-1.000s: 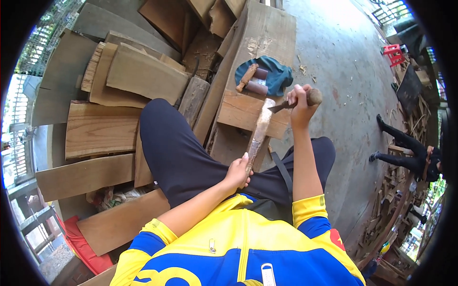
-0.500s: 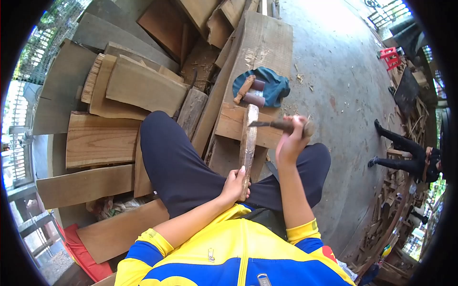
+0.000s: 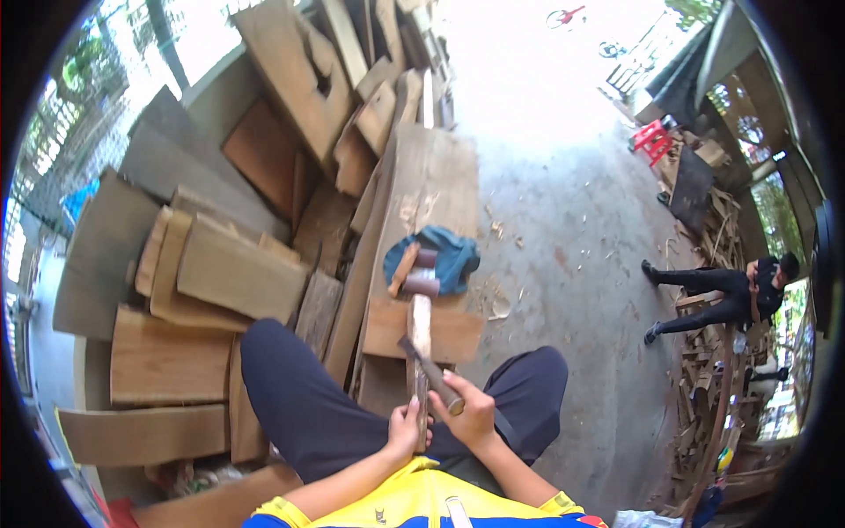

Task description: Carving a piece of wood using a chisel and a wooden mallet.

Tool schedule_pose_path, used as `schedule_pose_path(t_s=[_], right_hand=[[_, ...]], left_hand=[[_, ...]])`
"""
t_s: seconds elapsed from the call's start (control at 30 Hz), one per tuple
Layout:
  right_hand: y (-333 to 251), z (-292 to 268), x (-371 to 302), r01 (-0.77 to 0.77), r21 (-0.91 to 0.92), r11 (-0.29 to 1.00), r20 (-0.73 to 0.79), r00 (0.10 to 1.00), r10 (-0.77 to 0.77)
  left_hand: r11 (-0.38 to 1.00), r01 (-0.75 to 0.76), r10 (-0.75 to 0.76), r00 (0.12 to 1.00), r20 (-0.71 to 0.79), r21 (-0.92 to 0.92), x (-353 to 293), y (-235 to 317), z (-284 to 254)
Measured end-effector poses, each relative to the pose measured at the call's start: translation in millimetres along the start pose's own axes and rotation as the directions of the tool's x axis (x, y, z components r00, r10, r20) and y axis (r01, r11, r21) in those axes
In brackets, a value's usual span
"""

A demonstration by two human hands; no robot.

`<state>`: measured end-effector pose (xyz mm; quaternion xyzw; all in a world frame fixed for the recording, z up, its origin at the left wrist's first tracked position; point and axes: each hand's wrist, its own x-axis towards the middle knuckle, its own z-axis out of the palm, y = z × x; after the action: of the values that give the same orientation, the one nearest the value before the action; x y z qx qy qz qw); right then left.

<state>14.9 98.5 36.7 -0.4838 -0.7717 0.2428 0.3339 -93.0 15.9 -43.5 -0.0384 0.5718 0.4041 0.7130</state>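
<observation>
Left of the stick (image 3: 420, 352), rough boards (image 3: 231, 280) lie stacked in a loose pile, their far ends bent and cut off by the dark rim of the picture. The person's left knee (image 3: 290, 387) in dark trousers rises in front of the nearest boards and hides their lower edges.

The left hand (image 3: 407, 429) comes up from the lower edge, forearm angled toward the middle, and its fingers are closed around the near end of the stick, thumb side up. The stick is pale, narrow and runs away from the person, lying along a wide plank (image 3: 422, 229); its near end is hidden inside the grip.

Just right of the stick, the right hand (image 3: 471, 414) is wrapped tight around the handle of a tool (image 3: 429, 371), which slants up and left so that its dark head meets the stick's middle. It looks like a small hatchet or knife, but blur leaves that unsure.

At the stick's far end lie a mallet (image 3: 421, 273) and a blue cloth (image 3: 449, 257). Far right of the stick, another person (image 3: 722, 295) crouches by scrap wood.
</observation>
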Motion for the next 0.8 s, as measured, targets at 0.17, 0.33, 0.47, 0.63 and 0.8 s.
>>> schedule_pose_path(t_s=[0.17,0.33,0.47,0.63,0.8], right_hand=[[3,-2,-12,-0.03,0.013,0.999,0.013,0.999,0.03],[-8,-8,-3,-0.091,0.031,0.995,-0.138,0.986,0.095],[-9,-10,-8,-0.164,-0.144,0.976,-0.013,0.986,0.164],[-19,-14,-15,-0.095,-0.471,0.877,0.274,0.929,0.248],[-19,-7,-16,0.02,-0.57,0.822,0.462,0.835,0.3]], left_hand=[[1.0,0.021,-0.021,0.998,0.055,0.006,-3,13,3],[0.999,0.027,-0.028,0.999,0.027,0.033,-9,26,4],[0.997,0.079,-0.08,0.996,0.037,0.008,-9,22,1],[0.998,0.056,-0.057,0.996,0.074,0.018,-6,17,2],[0.998,0.068,-0.068,0.996,0.054,-0.001,-12,21,1]])
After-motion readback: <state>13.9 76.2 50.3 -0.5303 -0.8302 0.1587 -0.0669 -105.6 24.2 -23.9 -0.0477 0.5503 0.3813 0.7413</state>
